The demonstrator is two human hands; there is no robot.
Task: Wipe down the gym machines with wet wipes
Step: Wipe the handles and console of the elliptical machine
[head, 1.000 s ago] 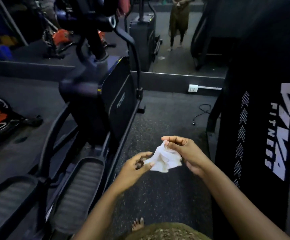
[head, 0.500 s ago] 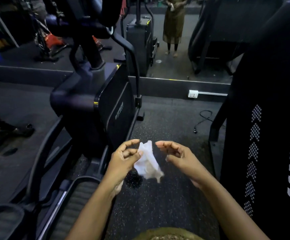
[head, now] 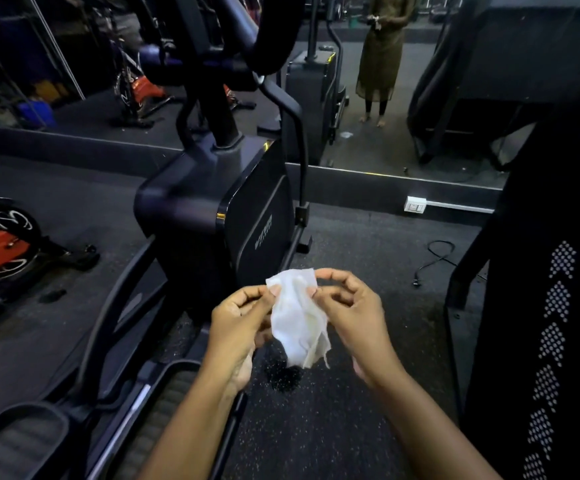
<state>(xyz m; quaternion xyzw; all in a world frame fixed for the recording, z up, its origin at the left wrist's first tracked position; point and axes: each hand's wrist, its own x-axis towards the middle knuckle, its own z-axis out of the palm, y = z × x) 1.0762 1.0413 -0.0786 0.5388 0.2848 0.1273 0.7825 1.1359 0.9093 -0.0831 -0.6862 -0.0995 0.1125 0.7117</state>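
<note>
A crumpled white wet wipe (head: 299, 313) hangs in front of me over the speckled floor. My left hand (head: 240, 320) pinches its upper left edge and my right hand (head: 347, 313) pinches its upper right edge, so the top is spread between them and the rest dangles. A dark elliptical machine (head: 212, 216) stands just left of my hands, its foot pedals (head: 164, 410) at the lower left. A tall black machine panel (head: 551, 271) with white arrow dots rises on the right.
A wall mirror (head: 385, 140) ahead reflects a standing person and more machines. A white socket (head: 415, 204) sits on the skirting, with a black cable (head: 433, 258) loose on the floor. A red exercise bike (head: 1, 247) lies at the far left.
The wipe was bunched between both hands, then hung from my left hand alone. Now my right hand has taken the other top corner and the wipe is spread wider. The view tilted up.
</note>
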